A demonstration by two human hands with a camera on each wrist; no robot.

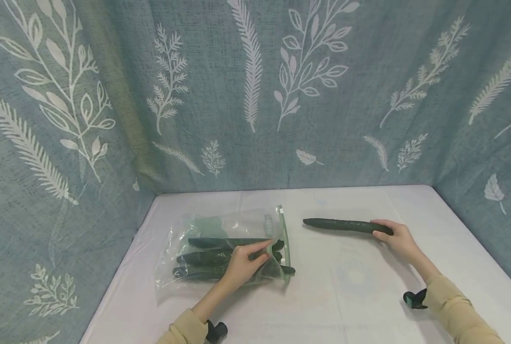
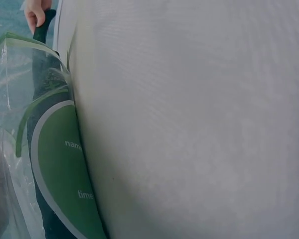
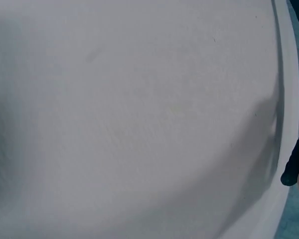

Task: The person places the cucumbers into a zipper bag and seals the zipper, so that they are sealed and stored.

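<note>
A clear zip bag (image 1: 173,282) with a green-edged opening lies on the left of the table, its mouth facing right. Inside it three dark green cucumbers (image 1: 205,259) lie side by side, the lowest one's tip at the mouth. My left hand (image 1: 241,264) pinches the bag's rim between thumb and fingers, partly covering the cucumbers. To the right, my right hand (image 1: 399,239) grips another cucumber (image 1: 339,224) by one end; its far end points left toward the bag. In the left wrist view the bag's green label (image 2: 62,164) shows printed words.
A white cloth covers the table (image 1: 345,301). Blue-green curtains (image 1: 221,95) with white leaf patterns hang behind it and at both sides. Black wrist devices (image 1: 415,299) sit at both sleeve cuffs.
</note>
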